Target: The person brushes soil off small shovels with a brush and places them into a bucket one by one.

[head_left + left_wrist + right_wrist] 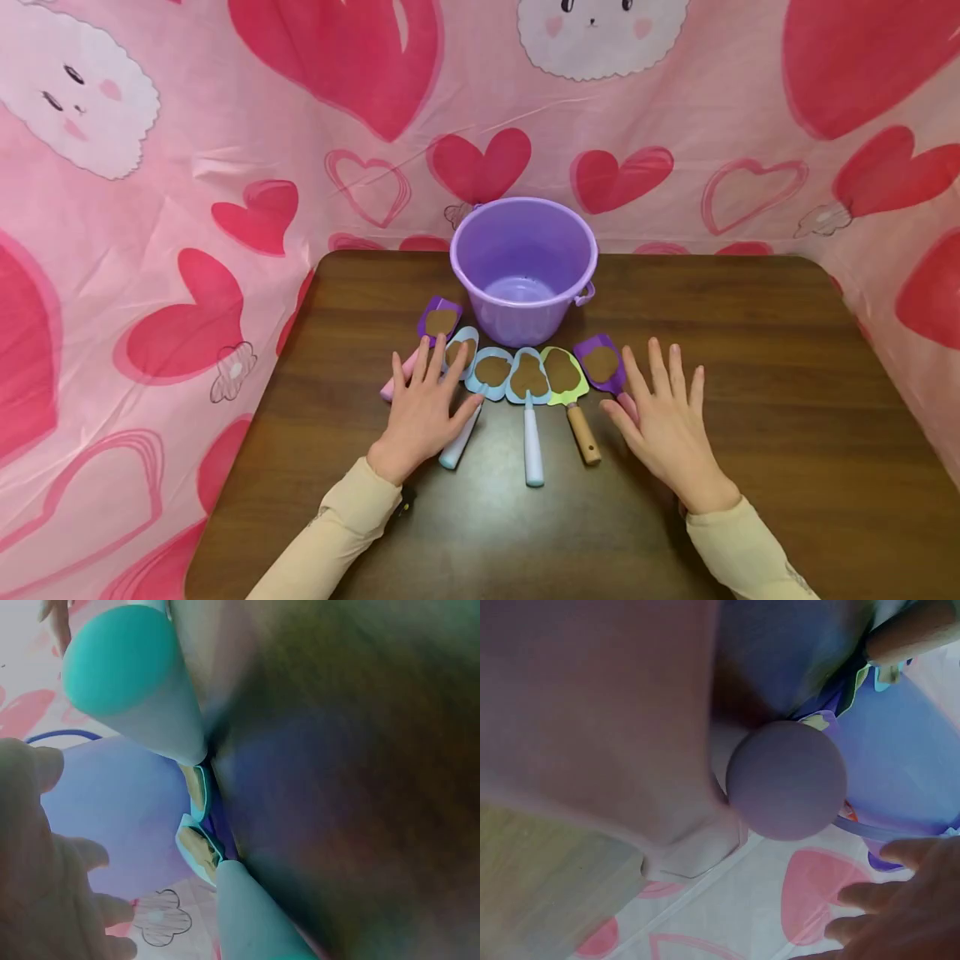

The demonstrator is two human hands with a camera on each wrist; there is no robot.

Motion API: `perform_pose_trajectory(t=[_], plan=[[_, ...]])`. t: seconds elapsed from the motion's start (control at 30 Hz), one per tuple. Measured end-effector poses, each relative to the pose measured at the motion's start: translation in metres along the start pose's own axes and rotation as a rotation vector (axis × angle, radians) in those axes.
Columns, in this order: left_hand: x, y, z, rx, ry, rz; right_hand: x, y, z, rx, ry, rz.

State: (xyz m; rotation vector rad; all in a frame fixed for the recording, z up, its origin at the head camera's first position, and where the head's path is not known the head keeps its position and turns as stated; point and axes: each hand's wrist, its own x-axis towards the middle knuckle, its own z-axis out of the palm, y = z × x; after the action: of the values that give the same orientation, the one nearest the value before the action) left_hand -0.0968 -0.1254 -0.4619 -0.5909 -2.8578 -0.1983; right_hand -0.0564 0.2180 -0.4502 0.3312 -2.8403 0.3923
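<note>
Several small toy shovels lie in a fanned row on the table. A purple shovel (441, 320) is at the left end, light blue ones (528, 377) are in the middle, then a lime green one (564, 375) with a wooden handle, and another purple one (600, 364) at the right. Each blade bears a brown patch. My left hand (423, 408) is spread over the left shovels, partly hiding them; a teal-tipped handle (124, 664) shows near it. My right hand (671, 429), fingers spread, is beside the right purple shovel's pink handle (787, 780). Neither hand grips anything.
A purple bucket (519, 321) stands upright behind the shovels, its handle folded down at the side. The dark wooden table (787, 400) reaches a pink cloth backdrop (375, 108) printed with hearts, which hangs around the back and sides.
</note>
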Motion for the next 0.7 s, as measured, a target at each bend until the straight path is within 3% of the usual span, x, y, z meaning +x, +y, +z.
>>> perform_pose_trajectory(t=[0.23,0.37,0.57,0.7], plan=[[0.000,0.002,-0.003,-0.040,-0.016,-0.008,0.000,0.002,-0.004,0.000,-0.039,0.004],[0.003,0.002,-0.002,-0.112,0.047,0.010,-0.001,0.007,-0.015,0.080,0.001,0.019],[0.005,-0.001,-0.004,-0.172,0.184,0.033,-0.001,0.018,-0.037,0.146,0.070,0.124],[0.003,-0.003,-0.005,-0.171,0.170,0.027,-0.008,0.028,-0.049,0.092,-0.017,0.212]])
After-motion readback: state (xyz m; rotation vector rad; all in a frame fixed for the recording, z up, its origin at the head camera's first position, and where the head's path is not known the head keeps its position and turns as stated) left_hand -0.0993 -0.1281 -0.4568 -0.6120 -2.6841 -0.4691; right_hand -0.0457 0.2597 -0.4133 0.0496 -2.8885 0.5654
